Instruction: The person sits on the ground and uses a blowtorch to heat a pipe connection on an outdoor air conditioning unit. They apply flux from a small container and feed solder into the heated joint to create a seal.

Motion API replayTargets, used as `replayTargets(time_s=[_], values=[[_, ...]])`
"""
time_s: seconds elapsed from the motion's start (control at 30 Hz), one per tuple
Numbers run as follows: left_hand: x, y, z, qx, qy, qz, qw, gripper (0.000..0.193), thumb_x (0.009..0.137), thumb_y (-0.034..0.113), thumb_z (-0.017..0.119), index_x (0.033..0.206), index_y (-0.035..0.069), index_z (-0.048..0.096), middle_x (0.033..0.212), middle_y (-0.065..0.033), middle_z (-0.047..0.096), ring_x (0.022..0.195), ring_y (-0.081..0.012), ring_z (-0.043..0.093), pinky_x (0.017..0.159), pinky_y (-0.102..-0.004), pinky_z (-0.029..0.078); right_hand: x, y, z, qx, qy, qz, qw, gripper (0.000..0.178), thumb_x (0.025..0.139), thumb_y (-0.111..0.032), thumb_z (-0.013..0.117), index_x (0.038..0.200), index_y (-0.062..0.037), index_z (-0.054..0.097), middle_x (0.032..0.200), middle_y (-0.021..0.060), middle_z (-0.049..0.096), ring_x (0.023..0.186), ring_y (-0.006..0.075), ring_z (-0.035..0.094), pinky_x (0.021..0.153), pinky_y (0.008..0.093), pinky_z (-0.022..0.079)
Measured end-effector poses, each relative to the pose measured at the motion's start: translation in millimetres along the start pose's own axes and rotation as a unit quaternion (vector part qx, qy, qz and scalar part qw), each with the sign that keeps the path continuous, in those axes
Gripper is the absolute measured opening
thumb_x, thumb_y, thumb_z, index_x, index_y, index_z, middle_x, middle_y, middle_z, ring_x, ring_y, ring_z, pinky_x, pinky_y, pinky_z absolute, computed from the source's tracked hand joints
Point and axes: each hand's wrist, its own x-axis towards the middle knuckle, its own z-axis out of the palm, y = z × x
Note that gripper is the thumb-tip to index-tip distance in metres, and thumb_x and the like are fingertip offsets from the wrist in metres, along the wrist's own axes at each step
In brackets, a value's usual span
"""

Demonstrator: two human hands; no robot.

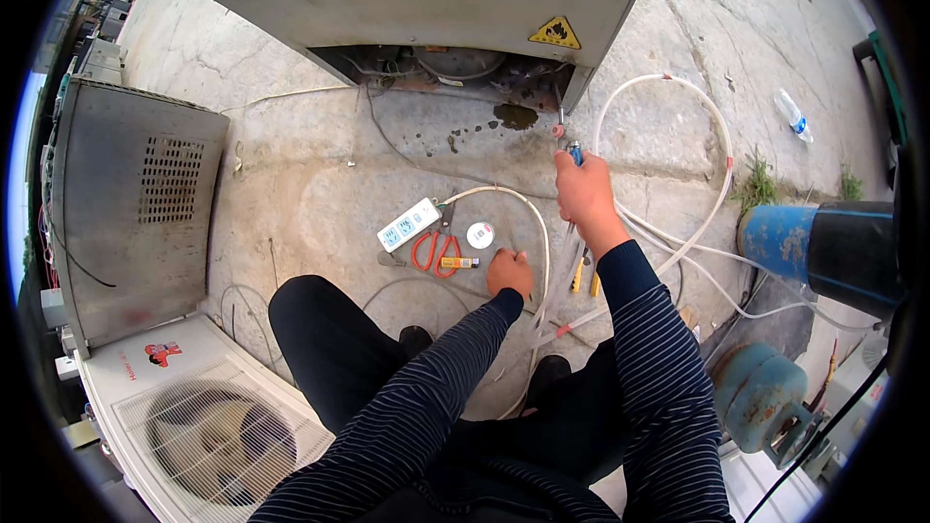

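Observation:
My right hand is closed round a gas torch with a blue part, just outside the lower right corner of a grey metal cabinet. Pale hoses trail from below that hand. Beyond the torch, a thin upright pipe shows at the cabinet's open base, where a dark compressor sits. My left hand is curled low over the concrete; whatever is in it, if anything, is hidden. Beside it lie a small yellow tube, a round white disc, red-handled scissors and a white power strip.
Clear hoses loop across the right side toward a blue-and-black cylinder. A rusty teal gas tank stands nearer. Yellow-handled tools lie between the hoses. To the left are a vented metal box and a fan unit.

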Motion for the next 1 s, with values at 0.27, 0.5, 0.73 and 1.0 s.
replayTargets(time_s=[0.27,0.5,0.73,1.0], values=[[-35,14,-25,-0.094,0.035,0.11,0.989,0.022,0.092,0.02,0.065,0.088,0.002,0.053,0.075,-0.0189,0.066,0.075,-0.0399,0.067,0.069,-0.0489,0.051,-8,-18,4,-0.175,0.031,-0.085,0.98,0.038,0.091,-0.029,0.057,0.077,0.0059,0.06,0.069,0.0264,0.061,0.067,0.0404,0.062,0.066,0.0482,0.047],[-52,17,-95,-0.206,-0.019,0.2,0.958,0.015,0.094,0.008,0.062,0.092,0.003,0.048,0.068,-0.0121,0.059,0.057,-0.0256,0.058,0.055,-0.0374,0.046,-5,-22,5,-0.186,0.028,-0.08,0.979,0.036,0.089,-0.025,0.057,0.079,0.0094,0.063,0.079,0.0343,0.063,0.082,0.0514,0.065,0.073,0.0535,0.049],[-10,97,-220,-0.343,-0.035,0.292,0.892,0.01,0.098,0.005,0.062,0.101,0.004,0.053,0.077,0.0003,0.06,0.061,-0.0031,0.051,0.054,-0.0214,0.042,-10,-26,5,-0.192,0.04,-0.099,0.975,0.035,0.089,-0.024,0.058,0.082,0.0101,0.063,0.079,0.0342,0.064,0.082,0.0516,0.064,0.073,0.0536,0.049],[51,146,-249,-0.403,0.062,0.31,0.859,0.008,0.101,0.011,0.059,0.104,0.004,0.058,0.092,-0.0073,0.07,0.059,-0.0045,0.054,0.052,-0.021,0.047,1,-7,12,-0.206,0.029,-0.098,0.973,0.036,0.091,-0.028,0.059,0.085,0.0071,0.063,0.076,0.0269,0.065,0.075,0.043,0.065,0.07,0.0481,0.049]])
